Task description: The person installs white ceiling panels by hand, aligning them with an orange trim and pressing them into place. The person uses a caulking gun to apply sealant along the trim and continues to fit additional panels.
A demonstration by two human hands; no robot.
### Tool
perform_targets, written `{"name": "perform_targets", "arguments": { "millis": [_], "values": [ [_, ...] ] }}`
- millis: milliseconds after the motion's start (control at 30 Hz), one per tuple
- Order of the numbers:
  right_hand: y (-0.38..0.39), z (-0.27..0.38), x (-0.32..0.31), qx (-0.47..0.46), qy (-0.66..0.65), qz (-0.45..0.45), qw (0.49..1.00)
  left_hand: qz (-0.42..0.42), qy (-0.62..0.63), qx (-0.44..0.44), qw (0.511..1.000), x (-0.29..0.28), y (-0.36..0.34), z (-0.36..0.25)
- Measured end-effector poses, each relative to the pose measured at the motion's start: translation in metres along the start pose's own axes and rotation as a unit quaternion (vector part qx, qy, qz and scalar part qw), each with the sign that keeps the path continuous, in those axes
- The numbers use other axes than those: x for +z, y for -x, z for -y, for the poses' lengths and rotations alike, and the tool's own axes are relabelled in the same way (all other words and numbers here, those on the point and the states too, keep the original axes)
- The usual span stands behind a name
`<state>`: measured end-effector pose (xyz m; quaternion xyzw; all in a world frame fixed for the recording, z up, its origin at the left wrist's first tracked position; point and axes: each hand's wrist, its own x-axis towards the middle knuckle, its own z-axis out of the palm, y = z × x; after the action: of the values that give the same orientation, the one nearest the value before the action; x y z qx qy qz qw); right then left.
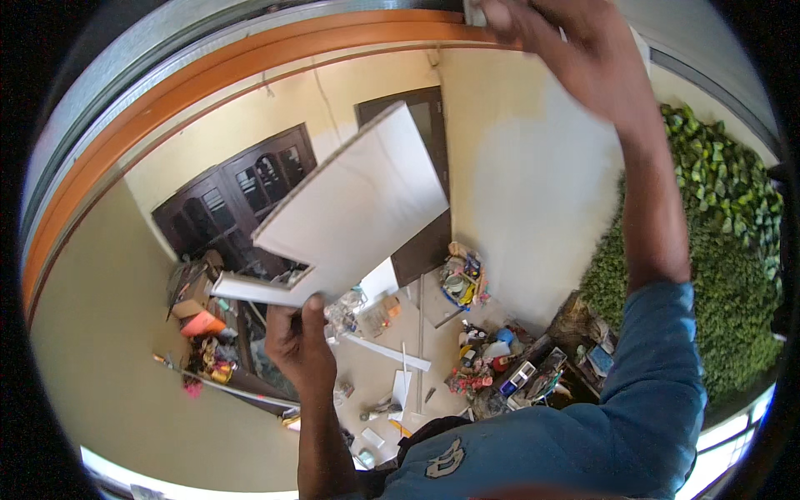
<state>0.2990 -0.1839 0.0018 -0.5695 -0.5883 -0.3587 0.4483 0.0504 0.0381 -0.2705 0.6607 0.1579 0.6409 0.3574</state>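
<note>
A white, flat piece of board (367, 187) with a rectangular notch cut from its lower left side is pinched at its lower edge by my left hand (302, 343). It is tilted, with a rough grey edge showing along its upper left side. My right hand (587, 67) reaches up to the top of the view, beside an orange painted band (250, 52) and a silvery metal strip (179, 42). Its fingers are bent around a small grey piece (475, 13), whose kind I cannot make out.
Far below is a floor (479, 321) strewn with white offcuts (392, 353) and tools. Heaped belongings (533, 367) lie at the right, and a cluttered shelf (212, 333) at the left. Dark wooden doors (242, 187) stand behind the board. Green leafy wall covering (700, 250) hangs at the right.
</note>
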Motion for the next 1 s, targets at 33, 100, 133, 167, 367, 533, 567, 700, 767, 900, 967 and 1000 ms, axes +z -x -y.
{"name": "perform_targets", "arguments": {
  "millis": [33, 100, 133, 167, 367, 533, 567, 700, 767, 900, 967, 1000],
  "values": [
    [0.014, -0.005, 0.007, -0.029, 0.057, 0.055, 0.996, 0.001, 0.055, -0.007, 0.998, 0.004, -0.002, 0.003],
    [0.064, -0.01, 0.046, -0.005, -0.115, 0.072, 0.991, 0.019, 0.074, -0.024, 0.997, 0.006, -0.006, 0.009],
    [0.084, -0.012, 0.06, -0.013, -0.173, 0.1, 0.98, 0.021, 0.092, -0.039, 0.995, 0.009, -0.007, 0.013],
    [0.1, -0.012, 0.077, 0.031, -0.235, 0.097, 0.967, 0.02, 0.103, -0.049, 0.993, 0.011, -0.008, 0.017],
    [0.136, -0.007, 0.122, 0.037, -0.299, -0.023, 0.953, 0.029, 0.173, -0.057, 0.983, 0.012, -0.01, 0.04],
    [0.144, 0.005, 0.134, -0.011, -0.25, -0.087, 0.964, 0.023, 0.218, -0.058, 0.974, 0.011, -0.011, 0.053],
    [0.146, 0.006, 0.135, -0.031, -0.236, -0.102, 0.966, 0.02, 0.226, -0.062, 0.972, 0.012, -0.012, 0.055],
    [0.148, 0.011, 0.137, -0.081, -0.15, -0.174, 0.97, 0.01, 0.225, -0.026, 0.974, 0.016, -0.022, 0.056],
    [0.147, 0.011, 0.137, -0.081, -0.164, -0.187, 0.965, -0.01, 0.2, 0.004, 0.98, 0.015, -0.027, 0.053],
    [0.145, 0.009, 0.137, -0.06, -0.235, -0.207, 0.948, -0.021, 0.156, 0.063, 0.986, 0.005, -0.035, 0.043],
    [0.145, 0.005, 0.138, -0.056, -0.25, -0.214, 0.943, -0.038, 0.129, 0.092, 0.987, -0.002, -0.037, 0.039],
    [0.146, 0.002, 0.138, -0.06, -0.241, -0.218, 0.944, -0.037, 0.096, 0.118, 0.988, -0.007, -0.039, 0.038]
  ]
}}
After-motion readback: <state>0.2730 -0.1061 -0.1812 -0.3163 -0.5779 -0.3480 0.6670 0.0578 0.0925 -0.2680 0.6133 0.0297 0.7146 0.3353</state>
